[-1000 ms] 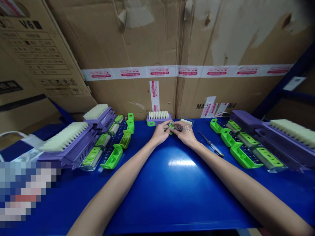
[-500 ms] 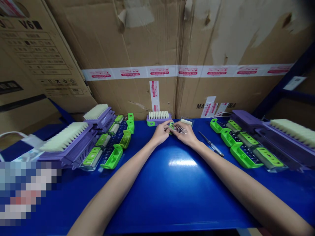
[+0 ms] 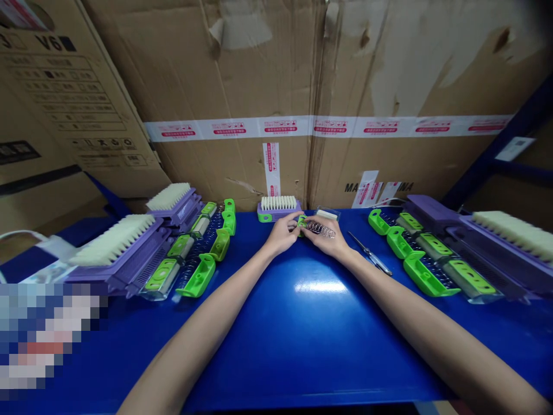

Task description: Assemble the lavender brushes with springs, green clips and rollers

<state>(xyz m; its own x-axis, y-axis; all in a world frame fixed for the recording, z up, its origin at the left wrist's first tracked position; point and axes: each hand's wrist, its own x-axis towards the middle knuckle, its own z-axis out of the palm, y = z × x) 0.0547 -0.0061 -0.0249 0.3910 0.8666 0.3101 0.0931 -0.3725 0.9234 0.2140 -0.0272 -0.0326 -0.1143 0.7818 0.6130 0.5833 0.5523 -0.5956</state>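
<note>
- Centrally, the left hand (image 3: 281,235) and right hand (image 3: 326,243) were clamped on a small green part (image 3: 301,222) between their fingertips.
- A coil spring (image 3: 322,230) extended rightward from that part, across the right hand.
- A screwdriver (image 3: 372,255) lay right of centre on the blue surface (image 3: 276,328).

The spring (image 3: 322,230) is silvery, the green piece (image 3: 301,225) at its left end bright lime. Behind and left of the spring, a small brush (image 3: 279,214) pairs purple with green and cream bristles; farther left, larger purple brushes (image 3: 123,265) wear cream bristles, near bright green caps (image 3: 201,278). Beneath the spring, the surface (image 3: 311,340) is glossy deep blue; behind it, brown cardboard (image 3: 242,80) carries white tape (image 3: 250,127) patterned with red print.
</note>
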